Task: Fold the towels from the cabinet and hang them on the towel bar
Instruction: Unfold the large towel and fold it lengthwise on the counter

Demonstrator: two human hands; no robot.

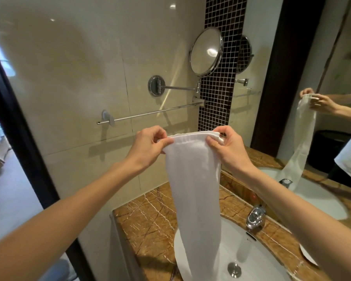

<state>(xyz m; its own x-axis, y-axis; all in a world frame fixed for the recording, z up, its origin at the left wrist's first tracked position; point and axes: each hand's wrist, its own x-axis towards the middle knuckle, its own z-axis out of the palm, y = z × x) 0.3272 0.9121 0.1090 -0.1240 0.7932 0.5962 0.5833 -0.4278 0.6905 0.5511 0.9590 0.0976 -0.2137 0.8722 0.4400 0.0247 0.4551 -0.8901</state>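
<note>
A white towel [195,189] hangs long and narrow from both of my hands, folded lengthwise, its lower end draped over the sink rim. My left hand [148,145] pinches the top left corner. My right hand [229,147] pinches the top right corner. The chrome towel bar [156,112] runs along the beige tiled wall just above and behind my hands, bare. The towel's top edge sits a little below the bar.
A round swing-arm mirror [206,51] juts from the wall above the bar. Below lie a brown marble counter [148,220], a white sink [257,258] and a chrome faucet [255,217]. A wall mirror [322,98] at right reflects me. A dark door frame [18,128] stands left.
</note>
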